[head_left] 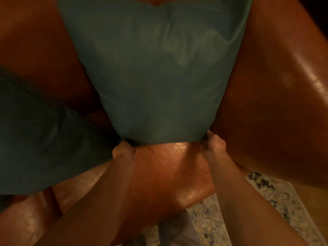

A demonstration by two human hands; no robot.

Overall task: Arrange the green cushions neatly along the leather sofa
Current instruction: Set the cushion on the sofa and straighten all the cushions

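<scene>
A green cushion point(156, 71) stands upright at the centre of the leather sofa point(170, 167), its back leaning on the backrest and its lower edge on the seat. The left hand point(122, 150) grips the lower left corner; the right hand point(213, 144) grips the lower right corner, fingers curled into the fabric. A second green cushion point(39, 135) lies tilted to the left, apparently touching the first, though blur obscures the contact. A patterned rug point(266, 197) covers the floor below
</scene>
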